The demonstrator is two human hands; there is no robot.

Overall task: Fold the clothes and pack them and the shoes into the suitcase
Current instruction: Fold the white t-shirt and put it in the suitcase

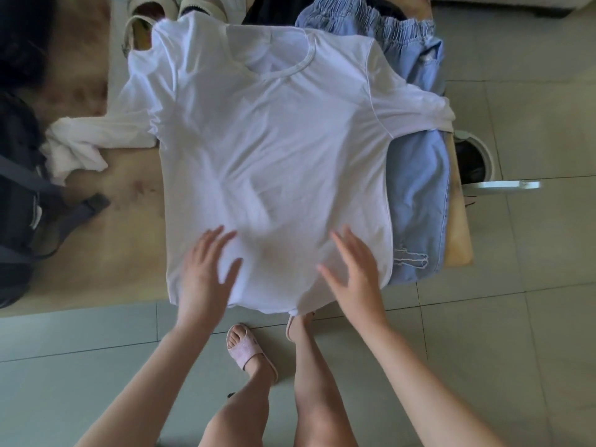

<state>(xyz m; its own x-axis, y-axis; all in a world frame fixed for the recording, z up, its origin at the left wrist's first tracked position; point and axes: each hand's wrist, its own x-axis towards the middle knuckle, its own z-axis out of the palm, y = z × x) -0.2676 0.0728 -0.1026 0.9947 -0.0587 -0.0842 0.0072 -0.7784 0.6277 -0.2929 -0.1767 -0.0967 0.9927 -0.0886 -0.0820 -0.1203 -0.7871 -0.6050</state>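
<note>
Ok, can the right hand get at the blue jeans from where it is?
Probably yes: the right hand is open over the white T-shirt, and a leg of the blue jeans lies bare right beside it, nothing between.

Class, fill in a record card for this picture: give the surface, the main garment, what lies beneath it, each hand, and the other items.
Surface: wooden table
Main garment: white T-shirt, spread flat, neck away from the person
Beneath it: light blue jeans, showing at the right side
Left hand: open, fingers spread, on the shirt's lower part
Right hand: open, fingers spread, on the shirt's lower part
Other items: shoes at the far edge; crumpled white cloth at the left; dark bag at the far left
</note>
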